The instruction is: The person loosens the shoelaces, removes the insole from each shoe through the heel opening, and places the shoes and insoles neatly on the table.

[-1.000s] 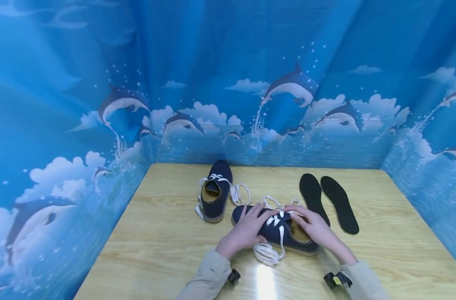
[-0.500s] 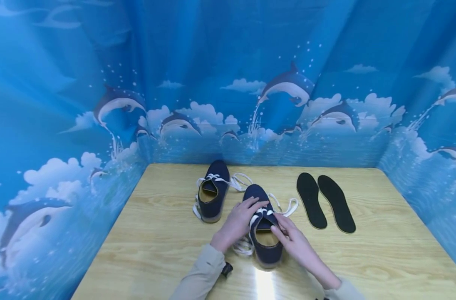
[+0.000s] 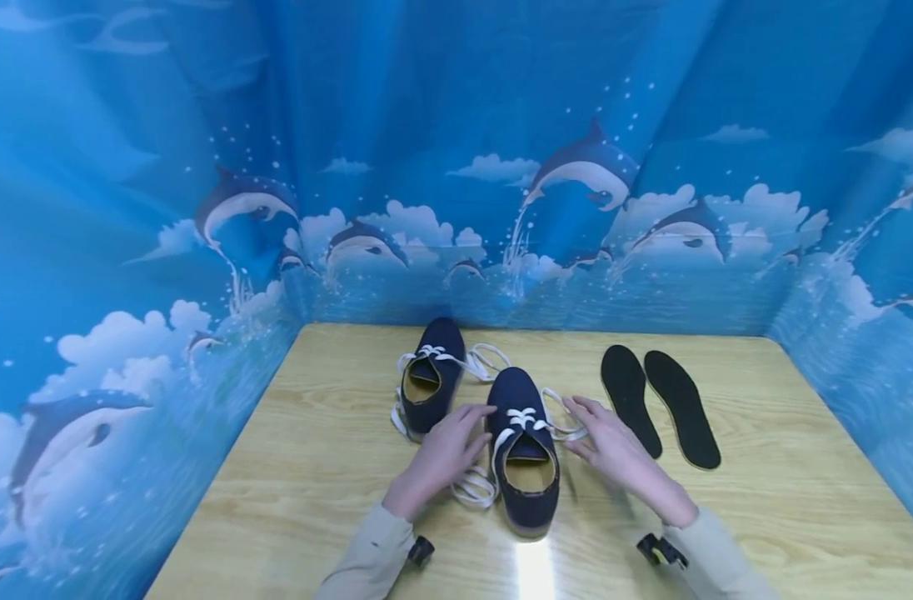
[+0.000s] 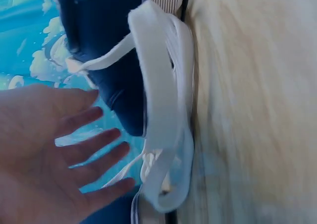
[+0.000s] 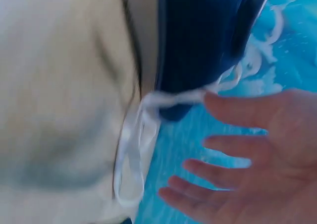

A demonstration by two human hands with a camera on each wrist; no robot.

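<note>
A dark navy lace-up shoe (image 3: pixel 526 450) stands on the table between my hands, toe pointing away. My left hand (image 3: pixel 440 454) is at its left side with straight, spread fingers, some fingertips close to the shoe; contact cannot be told. In the left wrist view, a looped white shoelace (image 4: pixel 161 85) hangs by the shoe's side, beyond my fingers. To the right of the shoe, my right hand (image 3: pixel 617 450) is spread and holds nothing. Its thumb lies close to the other lace end (image 5: pixel 130 154) in the right wrist view; whether they touch is unclear.
A matching shoe (image 3: pixel 445 387) with loose white laces stands behind and to the left, partly behind my left hand. Two black insoles (image 3: pixel 683 408) lie side by side on the wooden table (image 3: pixel 291 467) at the right. A blue dolphin curtain (image 3: pixel 426 125) encloses the back and sides.
The near shoe has turned from lying crosswise, toe left, to pointing away. Both hands have since let go of it and moved apart to either side.
</note>
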